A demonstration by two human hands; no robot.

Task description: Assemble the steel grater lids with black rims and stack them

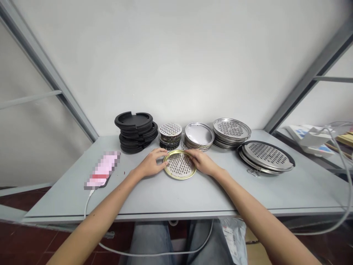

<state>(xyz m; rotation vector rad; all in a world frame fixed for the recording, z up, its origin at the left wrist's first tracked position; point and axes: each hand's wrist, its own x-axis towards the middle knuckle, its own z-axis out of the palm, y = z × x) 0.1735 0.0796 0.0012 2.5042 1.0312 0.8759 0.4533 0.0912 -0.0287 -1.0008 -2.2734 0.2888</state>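
Note:
A round, shallow metal dish with a gold-coloured rim [180,177] lies on the grey table in front of me. Inside it sits a silver disc with many raised slots [179,165], like a grater plate. My left hand [151,162] grips the dish's left edge, its thumb on the rim and the fingers curled toward the far side. On the opposite edge, my right hand [203,162] has its fingers bent over the rim; its thumb is hidden. Just behind stand a stack of slotted discs [170,131] and a stack of plain silver dishes [199,134].
Black ring-shaped trays [134,123] are piled at the back left. Farther right are stacked assembled dishes [231,129] and a larger slotted disc in a black holder [267,154], with metal clips [253,172] beside it. A phone [102,170] with a white cable lies left.

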